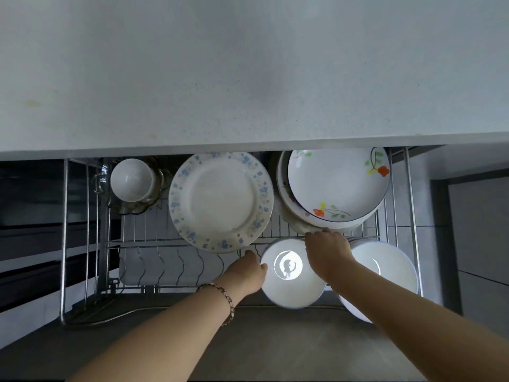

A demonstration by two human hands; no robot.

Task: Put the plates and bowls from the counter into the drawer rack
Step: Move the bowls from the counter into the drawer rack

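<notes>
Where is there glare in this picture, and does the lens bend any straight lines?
Head view: a bright glare patch sits inside the small white bowl; the upright posts of the drawer rack splay apart downward, a wide-angle effect; the space left of it lies in deep shadow.

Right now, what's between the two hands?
A white bowl, in the head view. The left hand holds its left rim; the right hand lies over its right rim, fingertips at the plate stack.

Head camera looks steeply down, close over counter (248,78) and drawer rack (410,205).
</notes>
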